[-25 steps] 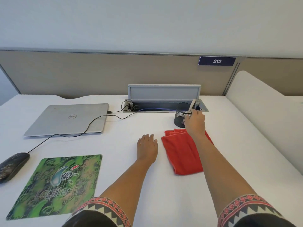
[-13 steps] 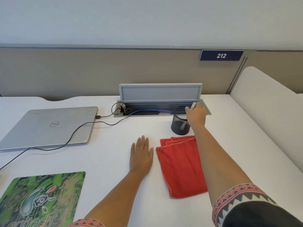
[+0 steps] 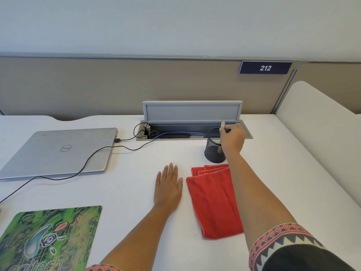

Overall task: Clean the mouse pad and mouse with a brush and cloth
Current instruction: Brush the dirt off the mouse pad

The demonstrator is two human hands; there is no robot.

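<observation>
Presently, right hand [image 3: 233, 140] gripping brush handle [image 3: 222, 124] at mesh pen cup [image 3: 214, 153], left hand [image 3: 169, 185] flat, fingers straight, beside red cloth [image 3: 213, 202].

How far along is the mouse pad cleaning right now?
Nothing looks cleaned yet. In hand: the right hand grips a pale handle, likely the brush, in the black mesh cup. The left hand lies flat on the table. To do: brush the mouse pad, wipe with the folded red cloth; the mouse is out of view.
</observation>
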